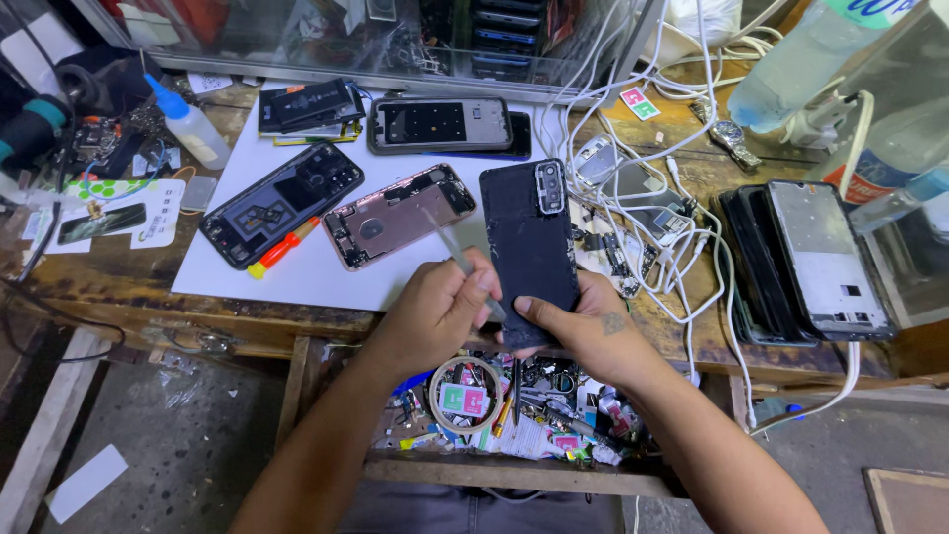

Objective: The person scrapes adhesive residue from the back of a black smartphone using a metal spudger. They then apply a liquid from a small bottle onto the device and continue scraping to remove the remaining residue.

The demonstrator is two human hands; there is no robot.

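I am gripping the black phone (pixel 531 252) back-up in my right hand (pixel 583 331) while my left hand (pixel 440 307) is pinching a thin pry tool (pixel 465 265) at its left edge, likely prying, next needing careful sliding along the seam.

Matt black plastic back on the phone (pixel 531 247), dusty and scuffed. Thin grey metal on the pry tool (pixel 463 259). Worn, stained brown wood on the workbench (pixel 129 282). Smooth white paper for the sheet (pixel 297 267). Dull pinkish metal inside the opened phone (pixel 398 215). Glossy white plastic on the cables (pixel 682 247).
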